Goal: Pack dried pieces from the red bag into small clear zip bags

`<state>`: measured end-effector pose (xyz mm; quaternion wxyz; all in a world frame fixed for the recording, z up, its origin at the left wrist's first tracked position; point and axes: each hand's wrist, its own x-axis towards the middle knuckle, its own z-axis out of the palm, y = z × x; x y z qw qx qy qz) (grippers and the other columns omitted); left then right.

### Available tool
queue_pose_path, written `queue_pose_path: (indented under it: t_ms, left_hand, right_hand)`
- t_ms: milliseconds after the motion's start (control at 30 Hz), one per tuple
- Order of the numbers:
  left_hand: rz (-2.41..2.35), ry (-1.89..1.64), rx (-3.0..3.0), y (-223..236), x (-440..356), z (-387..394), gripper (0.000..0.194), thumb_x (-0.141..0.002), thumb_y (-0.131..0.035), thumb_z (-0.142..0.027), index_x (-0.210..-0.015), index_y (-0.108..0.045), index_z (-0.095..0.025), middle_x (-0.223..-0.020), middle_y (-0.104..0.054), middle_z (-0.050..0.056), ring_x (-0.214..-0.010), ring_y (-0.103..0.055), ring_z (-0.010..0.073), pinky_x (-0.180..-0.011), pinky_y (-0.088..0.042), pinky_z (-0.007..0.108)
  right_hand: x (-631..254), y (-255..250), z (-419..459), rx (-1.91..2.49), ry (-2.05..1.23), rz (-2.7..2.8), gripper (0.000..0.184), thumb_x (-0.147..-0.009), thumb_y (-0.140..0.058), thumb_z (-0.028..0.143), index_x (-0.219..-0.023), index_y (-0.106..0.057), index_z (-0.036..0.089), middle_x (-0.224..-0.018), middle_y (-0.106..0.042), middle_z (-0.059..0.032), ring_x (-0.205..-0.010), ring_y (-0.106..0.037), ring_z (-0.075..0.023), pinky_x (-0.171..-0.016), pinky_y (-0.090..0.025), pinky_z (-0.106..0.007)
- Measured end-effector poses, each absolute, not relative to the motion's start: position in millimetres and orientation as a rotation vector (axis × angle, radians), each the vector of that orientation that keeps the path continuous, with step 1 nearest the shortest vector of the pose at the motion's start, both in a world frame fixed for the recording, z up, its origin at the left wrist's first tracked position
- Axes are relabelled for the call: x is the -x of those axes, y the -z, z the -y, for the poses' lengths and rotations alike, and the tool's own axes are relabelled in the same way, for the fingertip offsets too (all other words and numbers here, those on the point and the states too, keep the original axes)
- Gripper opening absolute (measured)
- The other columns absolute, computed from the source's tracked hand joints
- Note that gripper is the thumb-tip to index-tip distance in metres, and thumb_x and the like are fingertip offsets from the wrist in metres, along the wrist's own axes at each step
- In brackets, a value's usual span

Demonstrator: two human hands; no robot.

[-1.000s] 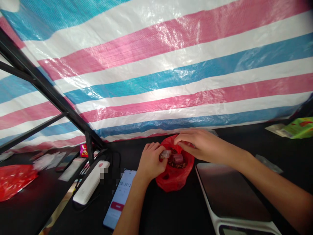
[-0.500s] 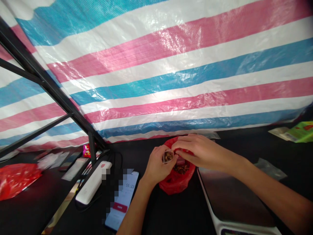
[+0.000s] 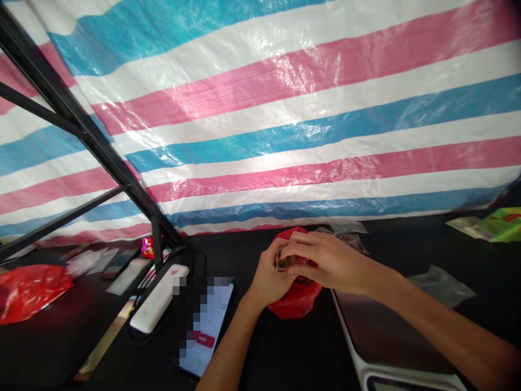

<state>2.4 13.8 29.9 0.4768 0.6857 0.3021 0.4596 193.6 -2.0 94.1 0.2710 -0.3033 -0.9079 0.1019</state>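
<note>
My left hand (image 3: 266,279) is closed around a small clear plastic bag (image 3: 280,263) with brown dried bits in it, its mouth facing up. My right hand (image 3: 325,255) reaches in from the right, its fingers bent together at that mouth; whatever they pinch is hidden. Both hands are over a red plastic bag (image 3: 295,305), which stands open on the black table and holds more of the brown bits. My right hand covers much of its opening.
Right of the red bag lies a scale (image 3: 391,326), under my right forearm. Flat clear bags (image 3: 443,285) and a green packet (image 3: 502,224) are further right. To the left are a phone (image 3: 211,336), a white power strip (image 3: 158,298) and another red bag (image 3: 32,293).
My right hand has moved left and down, so its fingers now reach the small bag's mouth. The view has shifted slightly. My left hand still holds the bag.
</note>
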Motion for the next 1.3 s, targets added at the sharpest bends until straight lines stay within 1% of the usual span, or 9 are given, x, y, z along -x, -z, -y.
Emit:
queue_pose_path:
  t_ms: [100, 267, 500, 667, 867, 1067, 1133, 1200, 1300]
  left_hand:
    - [-0.72, -1.137, -1.652, -29, -4, -15, 0.025, -0.079, -0.083, -0.027, -0.086, -0.061, -0.018, -0.081, -0.062, -0.002, -0.073, -0.054, 0.0123, -0.068, -0.044, 0.024]
    - [-0.779, -1.11, -1.578, -22, -6, -18, 0.033, -0.074, -0.088, -0.033, -0.081, -0.06, -0.018, -0.076, -0.064, -0.002, -0.07, -0.057, 0.0129, -0.065, -0.044, 0.024]
    - [-0.728, -1.096, -1.595, -25, -10, -14, 0.029, -0.079, -0.083, -0.026, -0.097, -0.062, -0.017, -0.089, -0.067, 0.0, -0.079, -0.06, 0.0138, -0.073, -0.049, 0.026]
    - [-0.717, -1.04, -1.569, -23, -14, -11, 0.036, -0.079, -0.086, -0.031, -0.103, -0.063, -0.017, -0.094, -0.068, 0.003, -0.082, -0.063, 0.0161, -0.074, -0.051, 0.029]
    - [-0.679, -0.903, -1.652, -27, -12, -11, 0.035, -0.081, -0.085, -0.03, -0.107, -0.066, -0.017, -0.098, -0.071, 0.004, -0.087, -0.067, 0.0189, -0.08, -0.053, 0.032]
    - [-0.688, -0.82, -1.751, -22, 2, -17, 0.078, -0.071, -0.094, -0.037, -0.14, -0.059, -0.026, -0.133, -0.065, 0.011, -0.119, -0.064, 0.0274, -0.104, -0.049, 0.041]
    - [-0.646, -0.8, -1.752, -21, 7, -21, 0.07, -0.078, -0.088, -0.047, -0.139, -0.061, -0.025, -0.123, -0.067, 0.01, -0.108, -0.065, 0.0251, -0.095, -0.052, 0.038]
    - [-0.639, -0.816, -1.702, -21, 10, -24, 0.056, -0.093, -0.069, -0.058, -0.136, -0.063, -0.024, -0.112, -0.067, 0.009, -0.097, -0.065, 0.0217, -0.086, -0.052, 0.033]
    - [-0.7, -0.916, -1.669, -23, 10, -27, 0.047, -0.099, -0.058, -0.061, -0.123, -0.068, -0.022, -0.103, -0.066, 0.005, -0.095, -0.063, 0.0201, -0.088, -0.05, 0.031]
  right_hand:
    - [-196, -97, 3, 0.863, -0.319, 2.433, 0.017, -0.099, -0.07, 0.034, -0.115, -0.068, 0.028, -0.109, -0.068, -0.0022, -0.1, -0.065, -0.0208, -0.086, -0.046, -0.033]
    - [-197, -95, 6, 0.879, -0.321, 2.447, 0.008, -0.102, -0.065, 0.032, -0.106, -0.07, 0.027, -0.104, -0.065, -0.0017, -0.094, -0.064, -0.0195, -0.083, -0.047, -0.033]
    - [-192, -90, 9, 0.866, -0.162, 2.385, 0.019, -0.107, -0.052, 0.028, -0.101, -0.07, 0.024, -0.106, -0.063, -0.0062, -0.1, -0.062, -0.0211, -0.086, -0.048, -0.035]
    - [-195, -98, 11, 0.809, -0.122, 2.349, 0.022, -0.109, -0.046, 0.023, -0.101, -0.067, 0.024, -0.107, -0.066, -0.0067, -0.103, -0.062, -0.0218, -0.091, -0.047, -0.037]
    - [-200, -96, 12, 0.811, -0.225, 2.329, 0.023, -0.108, -0.044, 0.021, -0.099, -0.065, 0.024, -0.098, -0.069, -0.005, -0.094, -0.065, -0.0207, -0.083, -0.048, -0.034]
    - [-225, -71, 24, 0.976, -0.436, 2.081, 0.017, -0.108, -0.048, 0.03, -0.101, -0.063, 0.025, -0.095, -0.068, -0.0039, -0.086, -0.064, -0.0203, -0.079, -0.049, -0.033]
    - [-244, -64, 29, 1.043, -0.53, 2.009, 0.022, -0.107, -0.051, 0.038, -0.098, -0.064, 0.024, -0.091, -0.067, -0.0037, -0.083, -0.063, -0.0208, -0.076, -0.049, -0.033]
    - [-264, -63, 34, 1.12, -0.667, 2.003, 0.031, -0.106, -0.052, 0.045, -0.091, -0.065, 0.022, -0.086, -0.065, -0.0033, -0.08, -0.061, -0.021, -0.072, -0.047, -0.032]
    - [-286, -66, 39, 1.245, -0.896, 2.077, 0.039, -0.102, -0.055, 0.051, -0.079, -0.063, 0.02, -0.074, -0.059, -0.0008, -0.07, -0.055, -0.0187, -0.063, -0.04, -0.03]
